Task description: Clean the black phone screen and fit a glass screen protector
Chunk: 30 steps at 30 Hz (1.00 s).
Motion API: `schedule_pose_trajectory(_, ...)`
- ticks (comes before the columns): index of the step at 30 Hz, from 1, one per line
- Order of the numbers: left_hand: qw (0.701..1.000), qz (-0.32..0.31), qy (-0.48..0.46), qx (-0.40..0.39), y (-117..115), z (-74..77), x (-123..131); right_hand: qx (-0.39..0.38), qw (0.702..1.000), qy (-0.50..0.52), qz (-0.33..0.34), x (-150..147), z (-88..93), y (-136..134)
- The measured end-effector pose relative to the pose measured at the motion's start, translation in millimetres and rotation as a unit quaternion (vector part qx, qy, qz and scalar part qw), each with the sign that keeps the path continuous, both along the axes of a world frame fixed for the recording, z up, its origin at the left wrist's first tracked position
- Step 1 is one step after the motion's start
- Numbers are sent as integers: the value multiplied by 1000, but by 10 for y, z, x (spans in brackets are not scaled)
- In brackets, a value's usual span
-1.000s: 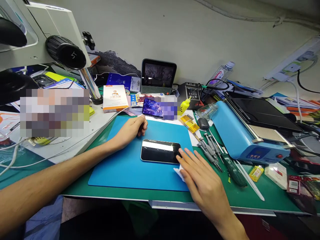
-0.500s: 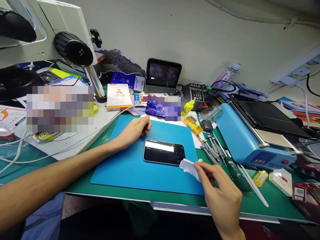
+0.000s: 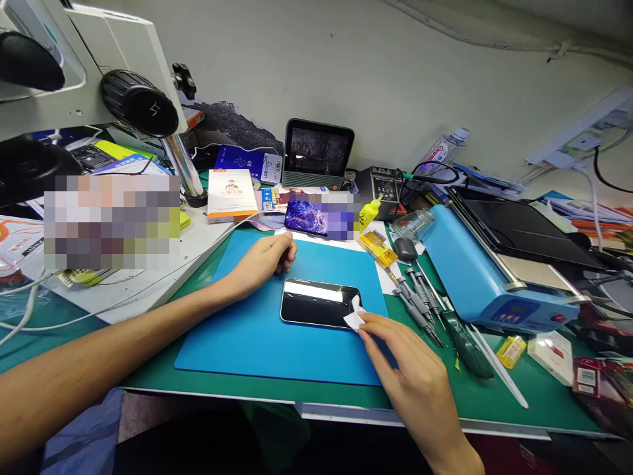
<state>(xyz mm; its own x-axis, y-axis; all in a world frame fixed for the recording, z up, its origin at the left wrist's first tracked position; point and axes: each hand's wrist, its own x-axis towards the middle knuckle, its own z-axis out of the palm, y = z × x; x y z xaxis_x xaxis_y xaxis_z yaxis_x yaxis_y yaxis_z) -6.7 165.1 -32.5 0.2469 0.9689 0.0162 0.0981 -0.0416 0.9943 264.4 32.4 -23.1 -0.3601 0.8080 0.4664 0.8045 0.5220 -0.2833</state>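
Observation:
A phone [image 3: 316, 305] with a dark, shiny screen lies face up on the blue mat [image 3: 277, 353]. My right hand [image 3: 413, 376] pinches a small white wipe [image 3: 355, 315] between thumb and fingers, at the phone's right end. The wipe overlaps the lower right part of the screen; whether it presses on the glass I cannot tell. Resting on the mat above and left of the phone is my left hand [image 3: 264, 258], its fingers curled in. Whether anything is inside those fingers is hidden. A second phone [image 3: 305, 218], with a lit purple screen, is behind the mat.
A microscope [image 3: 123, 72] overhangs the left side. Screwdrivers [image 3: 418, 300], a green-handled tool [image 3: 467, 346] and a white stick [image 3: 499, 369] lie right of the mat. Beyond them stands a blue machine [image 3: 475, 277]. A yellow bottle [image 3: 369, 212] and a tablet-like display [image 3: 319, 155] are at the back.
My right hand has moved left, bringing the white wipe from beside the phone's right corner over its screen end. My left hand keeps its place. The whole view has shifted slightly.

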Motion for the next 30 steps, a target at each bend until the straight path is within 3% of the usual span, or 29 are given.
schedule_pose_trajectory(7, 1000, -1, -2, -2, 3, -24, -3, 24, 995, -92, 10, -82, -88, -100)
schedule_pose_trajectory(11, 1000, -2, -1, -5, -2, -15, -13, -3, 991, -131, 1, -170, -83, 46)
schedule_pose_trajectory(14, 1000, -1, -2, -6, -6, -5, -15, -15, 991, -136, 4, -193, -71, 134)
schedule_pose_trajectory(20, 1000, 3, -5, -6, -3, 3, 4, -16, 993, -118, 19, -175, -69, -117)
schedule_pose_trajectory(26, 1000, 1, 0, -3, 0, 15, 3, -16, 993, -118, 9, -256, -100, 108)
schedule_pose_trajectory(30, 1000, -4, 1, -4, 2, 9, 5, -13, 991, -125, 42, -251, -84, -39)
